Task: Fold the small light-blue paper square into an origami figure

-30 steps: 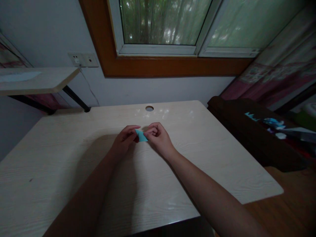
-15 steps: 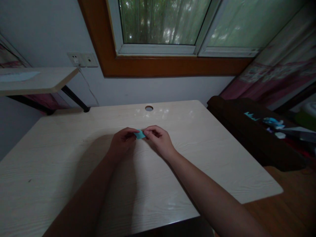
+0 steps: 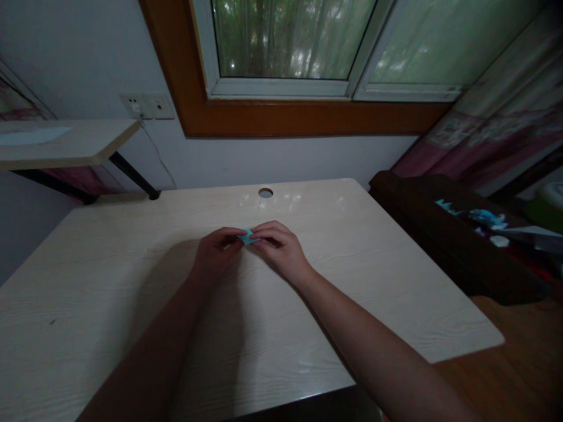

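A small piece of turquoise paper, which looks folded, is held between my two hands just above the desk. My left hand pinches its left side with thumb and fingers. On the right side, the fingers of my right hand are closed on the paper, with the fingertips reaching over its top. Much of the paper is hidden behind my fingers, so its exact folds cannot be made out.
A round cable hole lies near the desk's back edge. At left stands a raised shelf on black legs. Right of the desk, a dark wooden piece of furniture carries turquoise scraps. A window is behind.
My right fingers have shifted left and over the paper, covering more of it. The paper now appears smaller and tilted differently. My left hand has barely moved.
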Demonstrator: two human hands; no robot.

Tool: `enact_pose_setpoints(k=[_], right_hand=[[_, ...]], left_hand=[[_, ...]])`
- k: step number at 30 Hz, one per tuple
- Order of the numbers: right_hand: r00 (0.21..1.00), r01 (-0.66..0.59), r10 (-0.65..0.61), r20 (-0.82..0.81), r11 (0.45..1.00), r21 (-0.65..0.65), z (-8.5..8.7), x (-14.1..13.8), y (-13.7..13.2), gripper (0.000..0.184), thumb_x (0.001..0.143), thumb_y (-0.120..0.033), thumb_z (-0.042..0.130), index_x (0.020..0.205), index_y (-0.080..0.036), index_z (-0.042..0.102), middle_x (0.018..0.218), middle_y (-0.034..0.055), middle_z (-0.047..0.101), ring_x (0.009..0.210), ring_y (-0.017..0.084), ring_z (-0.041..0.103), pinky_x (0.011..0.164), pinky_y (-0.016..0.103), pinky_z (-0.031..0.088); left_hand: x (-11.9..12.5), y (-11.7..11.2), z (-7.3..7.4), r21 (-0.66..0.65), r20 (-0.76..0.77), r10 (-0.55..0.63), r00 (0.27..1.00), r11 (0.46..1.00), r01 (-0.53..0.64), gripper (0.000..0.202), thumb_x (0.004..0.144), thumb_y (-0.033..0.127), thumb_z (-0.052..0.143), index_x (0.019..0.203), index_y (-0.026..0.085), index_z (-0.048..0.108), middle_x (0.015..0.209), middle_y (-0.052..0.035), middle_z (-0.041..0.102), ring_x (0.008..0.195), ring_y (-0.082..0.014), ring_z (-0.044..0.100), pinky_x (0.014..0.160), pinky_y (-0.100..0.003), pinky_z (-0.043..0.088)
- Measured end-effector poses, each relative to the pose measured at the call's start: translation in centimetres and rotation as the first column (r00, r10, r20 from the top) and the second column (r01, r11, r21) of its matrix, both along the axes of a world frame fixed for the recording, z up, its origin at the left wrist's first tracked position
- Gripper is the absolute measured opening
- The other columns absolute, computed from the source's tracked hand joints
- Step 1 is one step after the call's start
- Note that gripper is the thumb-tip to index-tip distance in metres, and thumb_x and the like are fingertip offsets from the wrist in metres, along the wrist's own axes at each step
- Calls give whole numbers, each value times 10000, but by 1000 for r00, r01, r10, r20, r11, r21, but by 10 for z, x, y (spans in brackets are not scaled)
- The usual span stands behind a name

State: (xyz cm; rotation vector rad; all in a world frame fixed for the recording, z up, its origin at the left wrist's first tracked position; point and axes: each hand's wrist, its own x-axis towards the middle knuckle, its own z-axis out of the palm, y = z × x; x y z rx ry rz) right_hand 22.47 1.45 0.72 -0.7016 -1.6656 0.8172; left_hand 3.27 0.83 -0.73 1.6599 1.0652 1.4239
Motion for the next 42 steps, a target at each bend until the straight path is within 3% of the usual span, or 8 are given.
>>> enact_pose_setpoints(k=[9,19,26,32,42], right_hand=[[999,45,-45,-2,999,2,3,0,-2,92,839,-243,717,900,-291,765,962,38,675,904,168,642,815,334,531],[1000,18,-19,-12,995,-97,3,-2,-2,54,840,-271,706,863,-288,753,982,38,652,954,186,617,875,369,503],[1000,-7,4,-22,991,-132,1,-3,-1,49,857,-278,680,859,-266,728,995,45,624,954,180,600,805,334,498],[996,-5,-16,-87,972,-236,-2,-6,-2,118,808,-334,721,809,-224,678,947,40,617,808,149,579,699,284,483],[984,-36,-40,-173,910,-413,-4,-9,-3,234,749,-382,758,806,-210,609,737,-9,586,628,119,509,589,250,417]], left_hand=[[3,-4,10,-38,28,-48,998,998,49,226,759,302,770,956,195,738,947,-59,765,823,-173,722,813,-310,595],[3,-6,8,-83,73,-34,997,996,40,212,748,305,784,923,191,744,939,-56,773,861,-188,727,844,-327,596],[5,-7,13,-86,68,-27,997,996,33,216,737,324,791,900,190,746,918,-54,775,843,-192,729,844,-337,597],[5,-7,11,-119,61,-22,998,992,29,204,744,307,788,903,188,746,900,-48,774,825,-186,728,835,-327,594],[9,-11,16,-130,200,-55,978,988,82,198,778,315,755,883,163,685,871,-53,729,781,-171,718,789,-322,604]])
